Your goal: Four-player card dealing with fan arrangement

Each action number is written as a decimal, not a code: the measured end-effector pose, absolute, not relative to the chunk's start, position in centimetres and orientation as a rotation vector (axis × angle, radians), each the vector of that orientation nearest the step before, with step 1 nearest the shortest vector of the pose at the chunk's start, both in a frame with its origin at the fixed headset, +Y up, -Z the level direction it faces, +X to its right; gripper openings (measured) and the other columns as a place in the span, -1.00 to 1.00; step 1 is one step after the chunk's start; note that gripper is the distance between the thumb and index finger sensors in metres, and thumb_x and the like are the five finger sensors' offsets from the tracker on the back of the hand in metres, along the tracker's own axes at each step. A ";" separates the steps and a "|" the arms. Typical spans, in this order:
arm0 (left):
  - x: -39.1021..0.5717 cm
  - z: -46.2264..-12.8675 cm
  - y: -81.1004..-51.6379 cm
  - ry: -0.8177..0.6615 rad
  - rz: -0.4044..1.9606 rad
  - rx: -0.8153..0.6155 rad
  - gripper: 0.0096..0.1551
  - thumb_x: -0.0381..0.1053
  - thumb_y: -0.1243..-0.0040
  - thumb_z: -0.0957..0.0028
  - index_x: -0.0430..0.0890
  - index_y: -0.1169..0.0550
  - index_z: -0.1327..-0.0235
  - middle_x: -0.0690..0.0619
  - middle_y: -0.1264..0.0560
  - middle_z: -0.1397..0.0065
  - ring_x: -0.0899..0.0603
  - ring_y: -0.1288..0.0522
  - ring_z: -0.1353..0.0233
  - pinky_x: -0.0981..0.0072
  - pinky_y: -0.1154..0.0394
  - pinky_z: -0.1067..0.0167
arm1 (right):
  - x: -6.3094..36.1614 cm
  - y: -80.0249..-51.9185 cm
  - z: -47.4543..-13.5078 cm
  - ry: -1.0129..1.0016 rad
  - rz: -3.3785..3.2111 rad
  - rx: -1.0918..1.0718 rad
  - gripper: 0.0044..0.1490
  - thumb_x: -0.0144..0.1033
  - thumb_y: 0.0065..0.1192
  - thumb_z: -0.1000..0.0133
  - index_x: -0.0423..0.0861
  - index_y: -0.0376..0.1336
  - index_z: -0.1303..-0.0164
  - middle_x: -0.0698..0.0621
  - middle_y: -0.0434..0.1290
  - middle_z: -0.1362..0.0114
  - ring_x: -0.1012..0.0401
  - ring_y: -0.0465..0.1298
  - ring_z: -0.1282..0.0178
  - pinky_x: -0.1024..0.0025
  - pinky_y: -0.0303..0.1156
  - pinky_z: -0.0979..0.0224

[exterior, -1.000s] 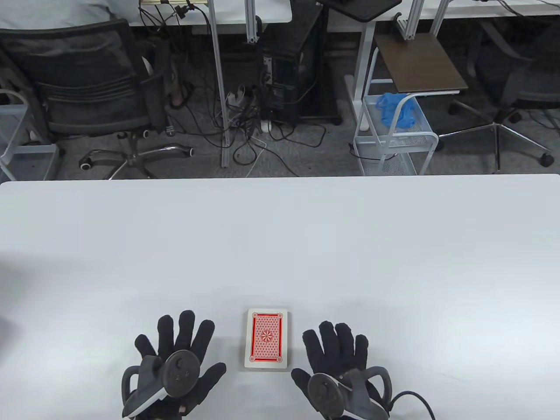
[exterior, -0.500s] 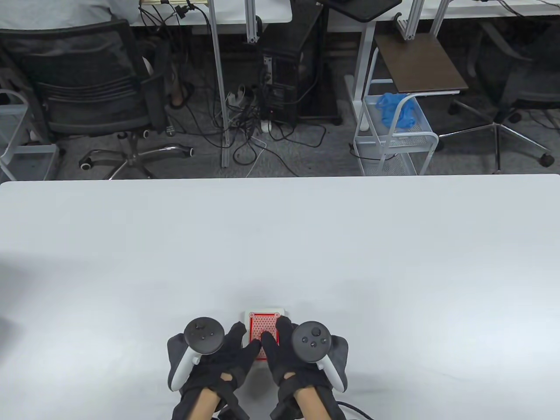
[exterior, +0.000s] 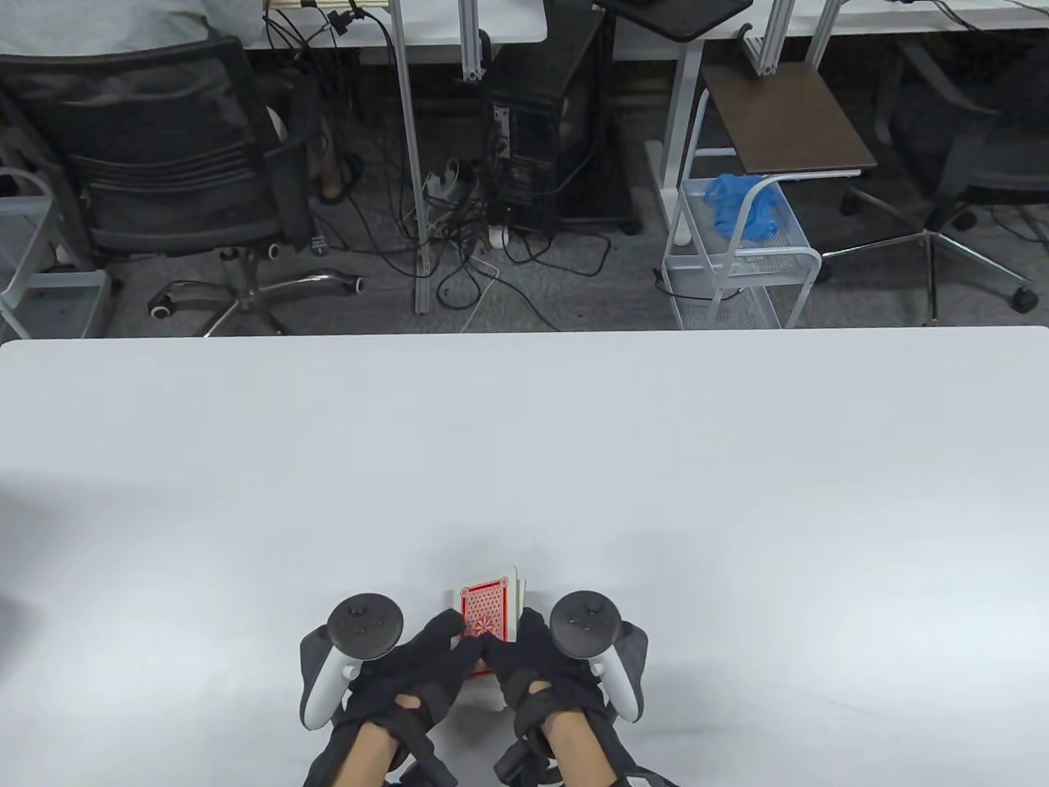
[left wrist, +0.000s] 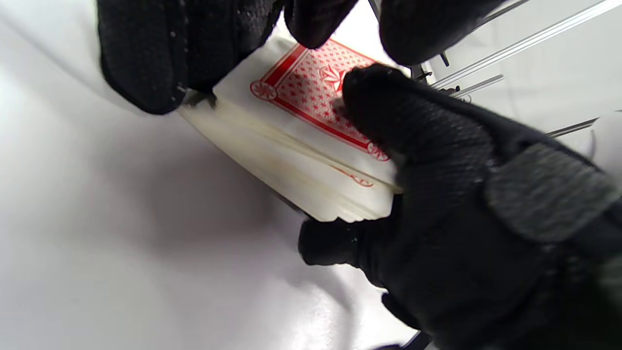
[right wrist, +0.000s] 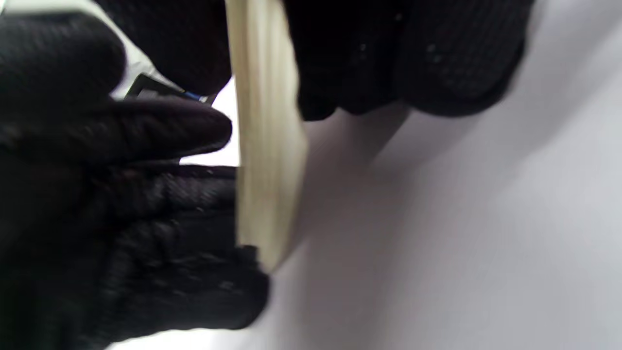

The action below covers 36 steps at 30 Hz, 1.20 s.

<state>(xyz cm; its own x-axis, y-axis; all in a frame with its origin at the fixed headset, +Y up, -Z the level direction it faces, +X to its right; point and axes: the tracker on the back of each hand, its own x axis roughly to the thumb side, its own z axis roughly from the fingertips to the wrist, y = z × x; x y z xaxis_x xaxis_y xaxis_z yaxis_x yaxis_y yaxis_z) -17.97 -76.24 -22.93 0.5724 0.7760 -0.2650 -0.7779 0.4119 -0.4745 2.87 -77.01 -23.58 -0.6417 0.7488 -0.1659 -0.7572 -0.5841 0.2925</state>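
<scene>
Two hands in black sensor gloves meet at the near edge of a white table (exterior: 524,459), each with a round-topped tracker strapped to its back. Between them is a deck of cards (exterior: 488,612) with red patterned backs, lifted off the table and tilted, its far end raised.

The left hand (exterior: 410,668) grips the deck from the left: in the left wrist view its fingers (left wrist: 146,53) curl over one end of the stack (left wrist: 311,141) and its thumb lies on the top card. The right hand (exterior: 537,664) grips it from the right, its thumb on the top card and its fingers wrapped under and around the other side. In the right wrist view the cream-coloured edge of the deck (right wrist: 265,146) stands almost upright between black gloved fingers (right wrist: 403,53), with its shadow falling on the table beneath.

Beyond the table's far edge, on a grey floor, stands a white wire trolley (exterior: 737,254). Its top basket holds a crumpled blue glove (exterior: 742,205). To the left are a black computer tower (exterior: 541,123) among tangled cables and a black mesh office chair (exterior: 164,156).
</scene>
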 end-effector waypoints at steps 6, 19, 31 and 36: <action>-21.3 -22.7 -76.2 -0.062 1.238 -0.488 0.15 0.45 -0.12 -0.16 -0.17 -0.01 -0.75 -0.33 -0.15 -0.78 -0.53 -0.34 -0.62 -0.41 -0.44 -0.37 | 4.1 -74.5 -22.8 0.128 1.911 0.182 -0.22 -0.09 0.22 -0.28 -0.32 0.10 -0.52 -0.01 0.50 -0.21 0.15 0.70 0.10 0.11 0.69 0.07; -18.5 -21.5 -73.6 -0.301 1.726 -0.469 -0.40 0.11 -0.21 -0.22 0.02 -0.40 -0.53 -0.02 -0.60 -0.53 -0.33 -0.69 -0.41 -0.13 -0.74 -0.07 | 3.2 -68.6 -19.2 -0.334 2.366 0.358 0.04 0.21 0.16 -0.26 -0.40 0.05 -0.58 -0.11 0.43 -0.26 0.05 0.61 0.09 -0.02 0.61 0.05; -19.7 -21.3 -73.8 -0.223 1.843 -0.455 -0.36 0.07 -0.42 -0.12 0.12 -0.46 -0.48 0.12 -0.64 -0.48 -0.29 -0.76 -0.28 -0.08 -0.77 0.03 | 3.0 -67.3 -18.4 -0.495 2.333 0.338 -0.32 0.10 0.34 -0.12 -0.21 0.32 -0.17 0.12 0.53 0.10 0.22 0.66 0.26 0.08 0.68 0.11; -20.4 -21.4 -74.2 -0.195 1.888 -0.492 -0.33 0.03 -0.39 -0.12 0.08 -0.42 -0.52 0.09 -0.62 -0.50 -0.29 -0.77 -0.28 -0.05 -0.78 0.05 | 5.1 -69.3 -20.3 -0.168 1.952 0.349 -0.46 -0.06 0.29 -0.21 -0.18 0.43 -0.21 0.09 0.67 0.01 0.14 0.74 0.11 0.02 0.68 -0.02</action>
<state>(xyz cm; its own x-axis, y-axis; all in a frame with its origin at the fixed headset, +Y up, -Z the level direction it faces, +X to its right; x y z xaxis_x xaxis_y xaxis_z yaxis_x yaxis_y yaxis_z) -20.42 -74.19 -21.42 -0.2929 0.9252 -0.2414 -0.8561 -0.3662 -0.3647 5.07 -69.25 -20.34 -0.3635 0.8753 0.3189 -0.9168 -0.3968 0.0440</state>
